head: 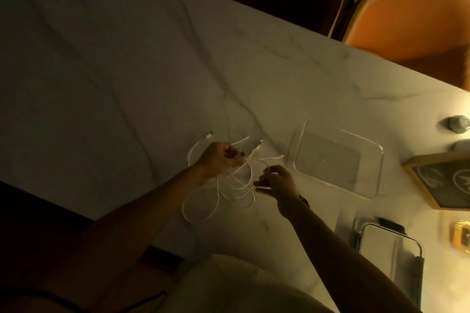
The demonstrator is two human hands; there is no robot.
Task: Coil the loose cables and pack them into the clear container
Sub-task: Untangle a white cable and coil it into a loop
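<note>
Sprawling in loose loops on the marble table (pixel 127 71), the white cables (pixel 229 185) lie tangled between the person's two hands, with several plug ends fanning out toward the far side. The left hand (pixel 218 160) has its fingers curled around a bunch of the strands near those plug ends, lifting them slightly off the surface. The right hand (pixel 277 180) sits just beside the tangle, thumb and fingertips pinching a single thin strand (the blur makes the exact contact hard to read). A dark band (pixel 304 201) circles the right wrist.

Just to the right of the cables stands the clear container (pixel 376 175), a shallow rectangular tray with rounded corners, its near corner close to one stray cable end. Nearer the person, at the table's right edge, rests a second clear lidded box (pixel 391 244) with a dark clip. A wood-framed dark sign (pixel 442 180) lies further right, and a small grey knob-like object (pixel 457 123) beyond it. Two orange upholstered chairs (pixel 412 15) stand along the table's far side.
</note>
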